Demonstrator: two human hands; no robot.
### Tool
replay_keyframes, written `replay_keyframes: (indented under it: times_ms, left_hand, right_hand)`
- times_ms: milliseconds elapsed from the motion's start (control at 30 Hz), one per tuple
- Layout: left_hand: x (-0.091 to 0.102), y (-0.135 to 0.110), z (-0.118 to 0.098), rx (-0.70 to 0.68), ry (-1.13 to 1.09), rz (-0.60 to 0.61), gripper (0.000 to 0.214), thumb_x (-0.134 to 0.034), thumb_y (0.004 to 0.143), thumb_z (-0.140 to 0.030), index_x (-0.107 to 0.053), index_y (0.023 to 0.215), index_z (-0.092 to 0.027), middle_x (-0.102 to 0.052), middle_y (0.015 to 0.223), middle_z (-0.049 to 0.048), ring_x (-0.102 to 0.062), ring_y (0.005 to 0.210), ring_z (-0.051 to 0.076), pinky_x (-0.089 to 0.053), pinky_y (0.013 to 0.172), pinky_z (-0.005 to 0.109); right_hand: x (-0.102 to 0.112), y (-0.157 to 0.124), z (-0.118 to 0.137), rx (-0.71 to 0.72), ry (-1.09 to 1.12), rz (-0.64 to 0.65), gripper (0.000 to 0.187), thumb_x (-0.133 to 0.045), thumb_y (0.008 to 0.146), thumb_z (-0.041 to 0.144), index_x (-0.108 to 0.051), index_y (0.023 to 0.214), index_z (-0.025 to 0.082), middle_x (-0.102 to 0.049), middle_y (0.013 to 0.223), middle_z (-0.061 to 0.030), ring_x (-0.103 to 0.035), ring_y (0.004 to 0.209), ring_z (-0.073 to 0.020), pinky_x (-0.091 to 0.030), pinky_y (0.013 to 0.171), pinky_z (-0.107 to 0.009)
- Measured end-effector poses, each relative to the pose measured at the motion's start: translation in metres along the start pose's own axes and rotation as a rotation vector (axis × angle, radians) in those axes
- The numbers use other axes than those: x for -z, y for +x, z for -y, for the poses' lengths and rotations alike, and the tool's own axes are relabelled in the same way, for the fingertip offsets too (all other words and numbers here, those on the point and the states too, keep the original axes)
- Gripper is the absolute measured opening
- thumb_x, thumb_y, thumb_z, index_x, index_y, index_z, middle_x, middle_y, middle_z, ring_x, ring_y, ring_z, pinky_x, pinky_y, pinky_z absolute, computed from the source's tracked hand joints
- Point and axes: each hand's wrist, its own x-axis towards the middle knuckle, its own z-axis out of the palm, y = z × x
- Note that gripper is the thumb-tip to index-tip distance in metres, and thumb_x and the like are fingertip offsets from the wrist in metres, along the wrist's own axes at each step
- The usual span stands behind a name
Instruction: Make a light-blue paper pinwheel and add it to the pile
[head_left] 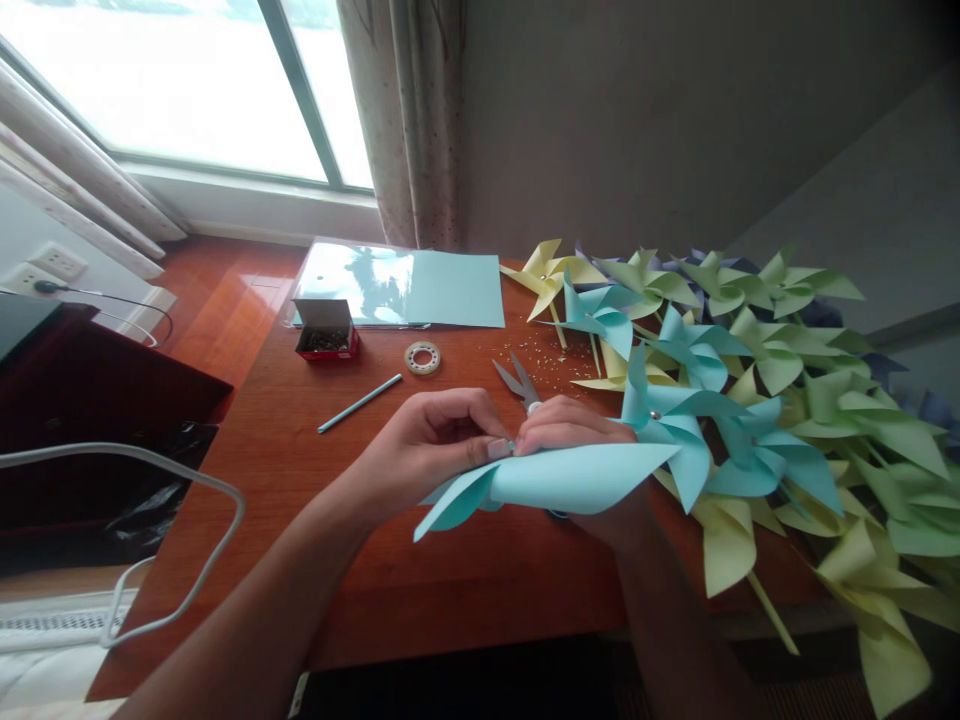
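Observation:
Between my hands, above the front of the table, is a light blue paper pinwheel (pixel 577 480) with curled blades. The fingers of my left hand (pixel 442 435) pinch at its middle, where a tiny piece shows at the fingertips, too small to name. My right hand (pixel 577 430) is closed on the pinwheel from behind, with part of the palm hidden by a blade. Just beyond my fingers lie scissors (pixel 521 380) with their blades spread, the handles mostly covered. A light blue paper stick (pixel 360 403) rests on the table to the left.
Several finished pinwheels (pixel 697 345) in yellow, blue, green and purple crowd the right side. Farther back are a small red box (pixel 328 342) of metal pins, a tape roll (pixel 422 358), and blue paper sheets (pixel 457 290). A white cable (pixel 225 475) loops over the left edge.

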Motion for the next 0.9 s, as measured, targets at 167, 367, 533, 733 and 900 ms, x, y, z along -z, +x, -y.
replay_keyframes:
  times_ms: [167,367,533,733,900]
  left_hand:
    - [0.0,-0.001,0.001,-0.002,-0.01,-0.015,0.013,-0.076,0.085,-0.022,-0.071,0.077,-0.012,-0.062,0.075,0.0023,-0.054,0.07,0.011,-0.042,0.061,0.022]
    - [-0.002,-0.002,0.001,0.004,-0.008,-0.012,0.014,-0.076,0.085,-0.022,-0.07,0.077,-0.012,-0.06,0.074,0.0017,-0.053,0.069,0.012,-0.041,0.06,0.022]
    - [-0.002,-0.002,-0.004,0.006,0.029,-0.008,0.014,-0.074,0.086,-0.024,-0.07,0.08,-0.012,-0.062,0.076,0.0027,-0.054,0.07,0.012,-0.043,0.061,0.022]
    - [-0.001,0.0,-0.009,-0.017,0.044,0.015,0.012,-0.075,0.085,-0.024,-0.074,0.082,-0.013,-0.065,0.078,0.0048,-0.057,0.073,0.014,-0.047,0.065,0.023]
    - [-0.001,0.0,-0.011,0.006,0.036,0.028,0.011,-0.076,0.084,-0.024,-0.076,0.085,-0.013,-0.067,0.08,0.0054,-0.059,0.074,0.015,-0.048,0.065,0.023]
  right_hand:
    - [-0.002,-0.001,-0.001,-0.01,-0.012,-0.024,0.004,-0.073,0.087,0.022,-0.074,0.088,0.026,-0.071,0.084,-0.0044,-0.068,0.08,-0.0218,-0.058,0.077,-0.038]
    - [-0.002,-0.001,-0.001,-0.006,-0.009,-0.029,0.003,-0.073,0.088,0.029,-0.074,0.088,0.027,-0.07,0.084,-0.0032,-0.067,0.078,-0.021,-0.058,0.075,-0.038]
    - [0.001,0.001,0.002,-0.025,-0.001,-0.016,0.003,-0.073,0.088,0.025,-0.075,0.086,0.025,-0.069,0.084,-0.0027,-0.067,0.079,-0.0199,-0.058,0.078,-0.036]
    - [0.005,0.001,0.004,0.027,0.015,0.035,0.009,-0.069,0.09,0.027,-0.076,0.096,0.028,-0.069,0.092,-0.0041,-0.068,0.085,-0.0218,-0.058,0.084,-0.038]
    - [0.003,0.002,0.001,0.065,0.026,-0.007,0.008,-0.07,0.09,0.032,-0.075,0.095,0.029,-0.069,0.085,-0.0039,-0.067,0.082,-0.0235,-0.057,0.085,-0.041]
